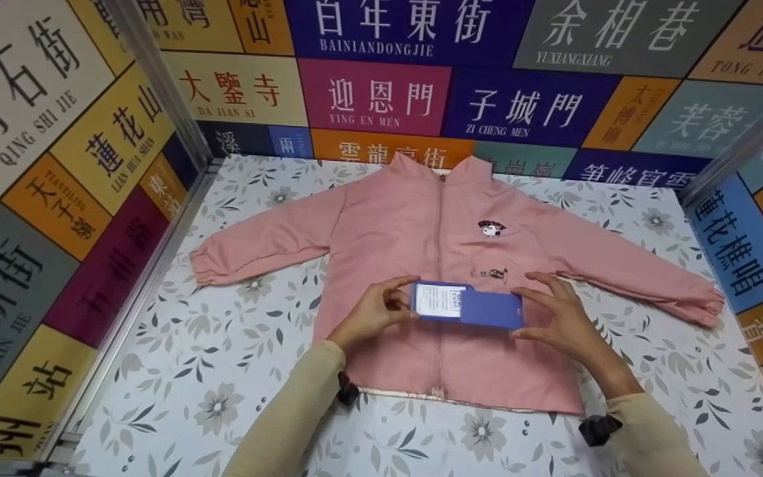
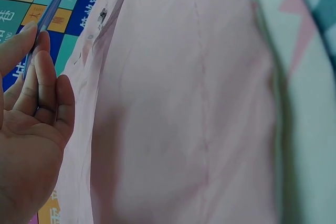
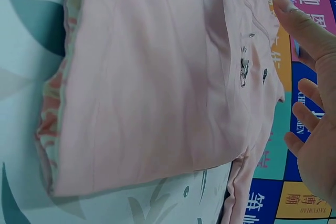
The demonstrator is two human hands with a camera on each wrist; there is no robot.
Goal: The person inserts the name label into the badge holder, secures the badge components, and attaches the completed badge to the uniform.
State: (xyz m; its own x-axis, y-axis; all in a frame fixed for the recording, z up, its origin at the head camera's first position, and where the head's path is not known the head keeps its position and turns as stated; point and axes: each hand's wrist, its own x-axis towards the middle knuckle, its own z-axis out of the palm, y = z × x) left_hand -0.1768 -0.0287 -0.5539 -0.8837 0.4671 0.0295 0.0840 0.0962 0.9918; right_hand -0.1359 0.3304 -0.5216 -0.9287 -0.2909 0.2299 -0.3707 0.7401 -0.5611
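Note:
Both hands hold a blue card holder (image 1: 491, 309) above the front of a pink zip jacket (image 1: 381, 265). A white printed card (image 1: 439, 300) shows in its left half; a plain blue panel covers the right half. At the left end, my left hand (image 1: 371, 311) pinches the holder with thumb and fingers. My right hand (image 1: 563, 321) grips the opposite end by its edges. In the left wrist view the holder (image 2: 50, 11) appears edge-on between the fingers. A cartoon pin (image 1: 491, 229) and a small metal clip (image 1: 493, 273) sit on the jacket's chest.
The jacket lies flat, collar away from me, sleeves (image 1: 269, 242) spread to both sides. Beneath it is a white floral-patterned tabletop (image 1: 216, 404). Panels with colourful street-name signs (image 1: 375, 99) stand at the back and both sides. Each wrist wears a black device (image 1: 599, 429).

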